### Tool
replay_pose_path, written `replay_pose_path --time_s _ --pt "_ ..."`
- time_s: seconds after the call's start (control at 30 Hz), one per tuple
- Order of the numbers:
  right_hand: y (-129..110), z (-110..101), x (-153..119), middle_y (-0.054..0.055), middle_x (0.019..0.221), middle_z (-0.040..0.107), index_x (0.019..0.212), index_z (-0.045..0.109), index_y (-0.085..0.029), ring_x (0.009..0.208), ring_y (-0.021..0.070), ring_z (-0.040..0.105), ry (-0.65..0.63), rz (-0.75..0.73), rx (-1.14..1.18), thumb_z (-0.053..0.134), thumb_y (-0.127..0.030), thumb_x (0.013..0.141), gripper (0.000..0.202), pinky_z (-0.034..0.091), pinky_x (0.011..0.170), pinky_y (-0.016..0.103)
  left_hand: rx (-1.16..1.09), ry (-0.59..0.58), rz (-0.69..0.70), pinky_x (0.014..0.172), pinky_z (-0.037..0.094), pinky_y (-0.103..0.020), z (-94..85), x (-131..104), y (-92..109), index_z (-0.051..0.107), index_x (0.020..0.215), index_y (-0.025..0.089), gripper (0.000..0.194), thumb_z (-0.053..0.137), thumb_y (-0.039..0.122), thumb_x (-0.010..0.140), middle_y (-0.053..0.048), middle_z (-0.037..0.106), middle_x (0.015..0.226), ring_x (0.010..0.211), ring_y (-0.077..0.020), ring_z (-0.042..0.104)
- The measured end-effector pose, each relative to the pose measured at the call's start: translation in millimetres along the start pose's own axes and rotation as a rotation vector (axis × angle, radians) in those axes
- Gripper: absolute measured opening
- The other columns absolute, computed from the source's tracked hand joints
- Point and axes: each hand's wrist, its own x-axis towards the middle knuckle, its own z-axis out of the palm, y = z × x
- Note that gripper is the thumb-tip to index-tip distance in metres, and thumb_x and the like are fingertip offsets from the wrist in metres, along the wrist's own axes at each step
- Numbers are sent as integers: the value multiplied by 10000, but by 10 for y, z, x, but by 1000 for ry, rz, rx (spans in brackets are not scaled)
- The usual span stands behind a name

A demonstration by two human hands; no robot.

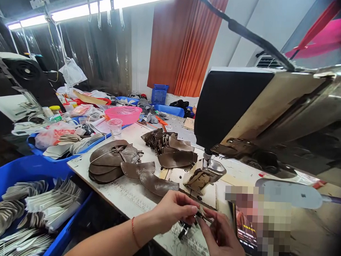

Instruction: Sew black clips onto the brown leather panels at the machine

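Note:
My left hand point(174, 209) and my right hand point(219, 238) meet at the near edge of the worktable point(134, 201). Together they pinch a small dark piece point(198, 215) between the fingertips; what it is stays unclear. A small metal part point(184, 229) lies just below the fingers. Just beyond them stands the sewing machine's presser foot and needle point(205, 170). Brown leather pieces point(157, 183) lie left of it, with a larger stack point(109, 161) and another pile point(170, 146) further back.
The sewing machine head point(260, 108) fills the right side. A phone point(246, 231) lies to the right of my hands. Blue bins with grey cut pieces point(30, 209) sit at the lower left. A pink basket point(123, 114) and plastic cup point(115, 127) stand behind.

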Motion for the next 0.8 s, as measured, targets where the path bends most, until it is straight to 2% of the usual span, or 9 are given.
replay_pose_path --time_s 0.07,0.13,0.2,0.27,0.4,0.5,0.6,0.67,0.8 --pt "-59 -4 9 42 875 648 859 721 -221 774 181 604 -10 -125 -94 693 -406 737 223 475 642 248 -10 20 -11 549 410 -240 -2 -9 6 687 706 79 507 871 459 424 -2 604 552 485 -78 526" --pt "-73 -9 14 41 877 653 817 721 -224 825 193 611 -39 -118 -83 685 -399 747 192 476 705 256 -5 39 10 569 432 -255 7 -24 5 703 725 79 519 863 477 432 -13 616 566 508 -94 551" --pt "-36 -10 12 30 847 662 836 708 -214 761 182 604 -72 10 11 706 -421 723 236 470 663 254 23 59 54 576 439 -262 25 -40 -10 715 736 86 494 853 469 455 -23 630 581 514 -98 549" --pt "31 -5 3 2 702 632 900 694 -195 582 139 535 -118 193 128 736 -459 684 344 414 519 237 41 83 104 570 433 -261 46 -51 -39 718 716 98 422 841 429 486 -30 643 589 506 -92 529" --pt "107 26 -14 -72 465 433 893 687 -174 426 71 324 -130 427 323 813 -448 592 426 236 407 199 70 111 155 564 409 -248 60 -55 -107 712 672 111 236 785 299 550 -10 612 556 515 -90 499" --pt "42 67 -31 -63 511 474 802 676 -179 447 57 348 -58 500 497 852 -402 536 389 280 422 185 171 137 194 593 394 -228 39 -60 -131 729 733 116 198 754 220 566 -7 617 628 595 -93 505" --pt "-37 96 -56 -66 517 494 791 668 -181 432 43 352 -27 519 548 852 -389 540 374 285 406 162 221 85 161 605 398 -226 13 -74 -125 741 825 120 260 751 229 590 -20 642 698 623 -94 512" --pt "-46 89 -64 -33 568 584 813 677 -187 469 77 456 -20 486 467 837 -409 554 377 363 428 179 187 52 118 582 407 -238 -6 -86 -128 738 786 106 254 756 283 605 -18 624 625 567 -96 512" --pt "57 -3 -31 59 745 714 870 719 -175 714 219 651 -88 373 187 788 -472 590 415 521 623 282 179 106 121 536 411 -247 -59 -103 -196 730 709 100 230 750 306 609 -4 576 511 499 -108 519"
